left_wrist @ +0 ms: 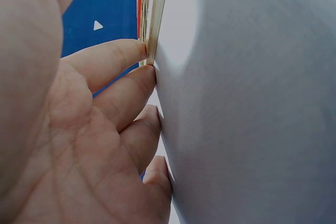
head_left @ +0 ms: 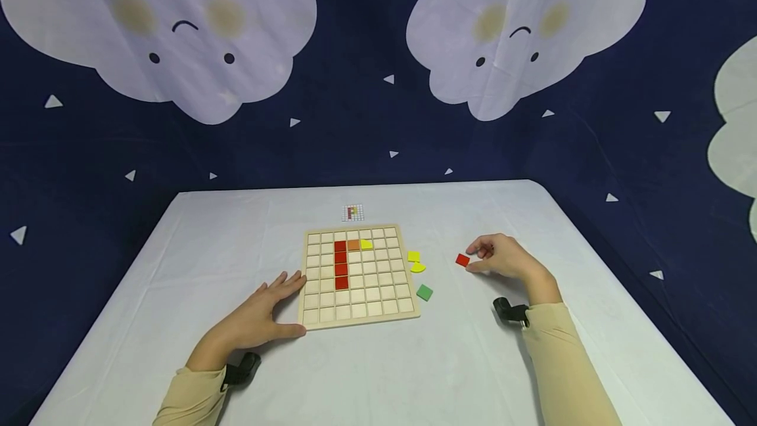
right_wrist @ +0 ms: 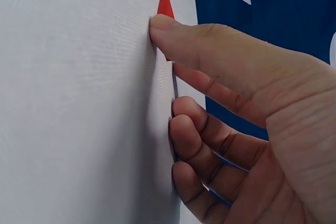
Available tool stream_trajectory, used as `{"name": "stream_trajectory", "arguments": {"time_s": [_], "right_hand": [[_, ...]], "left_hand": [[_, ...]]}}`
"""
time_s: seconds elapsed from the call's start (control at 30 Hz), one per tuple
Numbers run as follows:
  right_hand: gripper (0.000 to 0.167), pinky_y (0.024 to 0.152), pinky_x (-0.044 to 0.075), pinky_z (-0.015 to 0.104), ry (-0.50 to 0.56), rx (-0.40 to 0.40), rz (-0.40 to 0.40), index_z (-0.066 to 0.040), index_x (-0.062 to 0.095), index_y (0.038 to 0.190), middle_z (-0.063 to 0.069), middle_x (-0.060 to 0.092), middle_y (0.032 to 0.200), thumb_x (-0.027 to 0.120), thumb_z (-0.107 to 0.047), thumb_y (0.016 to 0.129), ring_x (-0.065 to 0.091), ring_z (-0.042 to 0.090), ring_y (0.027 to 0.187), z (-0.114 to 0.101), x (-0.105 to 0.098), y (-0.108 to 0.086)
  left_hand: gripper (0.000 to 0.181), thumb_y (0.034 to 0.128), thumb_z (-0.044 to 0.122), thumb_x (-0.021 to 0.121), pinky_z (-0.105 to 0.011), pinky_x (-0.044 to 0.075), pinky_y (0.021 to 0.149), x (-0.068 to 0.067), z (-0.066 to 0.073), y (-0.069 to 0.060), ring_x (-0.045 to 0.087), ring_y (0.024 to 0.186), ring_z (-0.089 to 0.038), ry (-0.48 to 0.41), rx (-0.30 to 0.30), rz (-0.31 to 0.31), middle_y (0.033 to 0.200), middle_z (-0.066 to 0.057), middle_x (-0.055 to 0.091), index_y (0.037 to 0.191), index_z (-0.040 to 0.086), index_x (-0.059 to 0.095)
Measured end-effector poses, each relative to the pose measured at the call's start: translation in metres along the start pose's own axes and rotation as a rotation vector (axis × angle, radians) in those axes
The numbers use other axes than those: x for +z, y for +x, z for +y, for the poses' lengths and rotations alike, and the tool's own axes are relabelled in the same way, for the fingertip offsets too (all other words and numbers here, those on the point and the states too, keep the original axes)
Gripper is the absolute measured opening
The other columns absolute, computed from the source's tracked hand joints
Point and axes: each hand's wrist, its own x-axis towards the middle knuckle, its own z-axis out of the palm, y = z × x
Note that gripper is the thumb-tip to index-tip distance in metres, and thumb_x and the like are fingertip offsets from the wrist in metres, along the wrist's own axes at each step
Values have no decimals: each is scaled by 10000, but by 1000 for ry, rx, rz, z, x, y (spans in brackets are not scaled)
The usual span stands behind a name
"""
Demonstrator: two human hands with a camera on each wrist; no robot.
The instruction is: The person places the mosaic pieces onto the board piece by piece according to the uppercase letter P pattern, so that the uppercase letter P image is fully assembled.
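A wooden grid board (head_left: pixel 359 321) lies on the white table. A column of red square tiles (head_left: pixel 341 269) fills several of its cells, with an orange tile (head_left: pixel 353 245) and a yellow tile (head_left: pixel 367 244) beside the top one. My left hand (head_left: pixel 254 317) rests on the table with fingers spread, fingertips and thumb touching the board's left edge. To the right of the board, my right hand (head_left: pixel 503 258) is at a loose red square tile (head_left: pixel 462 260). Thumb and index finger stand apart at its near side; the thumb partly covers it in the right wrist view.
Loose yellow pieces (head_left: pixel 414 256) and a green square tile (head_left: pixel 424 292) lie just right of the board. Behind the board is a small printed pattern card (head_left: pixel 353 213). A dark blue cloth (head_left: pixel 355 143) with clouds hangs past the table's far edge.
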Motion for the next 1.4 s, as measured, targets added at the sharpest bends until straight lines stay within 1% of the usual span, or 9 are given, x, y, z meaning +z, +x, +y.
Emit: {"name": "stream_trajectory", "arguments": {"time_s": [0.27,0.43,0.7,0.93,1.03,1.17,1.33,1.4], "right_hand": [[299,773,451,281,2,9,-9,-85,779,1071,17,626,903,912,-227,844,544,164,860,-2,2,1],[264,766,461,284,4,4,-9,-79,783,1066,16,634,901,896,-202,861,550,171,856,-4,3,3],[225,744,477,248,-2,-24,-5,-43,784,1051,34,671,886,871,-153,875,570,147,828,-8,4,4],[201,751,501,238,-7,-59,-5,-28,776,1036,49,704,900,850,-116,871,594,144,835,-12,6,6],[202,741,508,232,1,-67,-12,-32,770,1037,51,704,903,846,-110,866,599,151,832,-17,9,8],[210,752,524,234,10,-81,-31,-42,766,1052,42,706,919,839,-106,866,606,158,844,-25,12,11],[208,773,535,264,-22,-145,-39,-52,767,1064,32,710,921,829,-94,871,611,159,853,-42,15,14],[203,794,545,285,-34,-167,-41,-63,770,1069,23,717,926,828,-98,878,623,159,865,-51,15,14]], "left_hand": [[1005,822,434,913,-764,136,1291,1,0,1,221,1629,-520,-4,-15,-9,1729,-193,369,1629,51,454],[1005,824,443,909,-772,140,1284,0,-1,1,226,1626,-524,3,-7,-6,1727,-197,370,1627,45,454],[985,823,448,910,-775,181,1274,-1,0,1,268,1613,-522,31,15,11,1708,-197,406,1608,34,481],[982,807,465,928,-758,235,1269,-5,1,1,309,1598,-518,60,18,7,1688,-202,439,1588,37,514],[978,792,474,939,-762,261,1255,-6,-1,3,334,1586,-518,70,26,9,1681,-203,450,1574,47,536],[963,778,462,949,-773,267,1245,-8,-5,5,341,1587,-504,71,27,9,1697,-189,429,1564,68,556],[948,779,463,948,-801,254,1231,-9,-7,6,331,1598,-488,57,16,-6,1710,-166,416,1563,92,565],[945,782,471,944,-810,258,1221,-10,-6,6,335,1594,-494,60,24,-9,1706,-168,422,1561,92,567]]}}
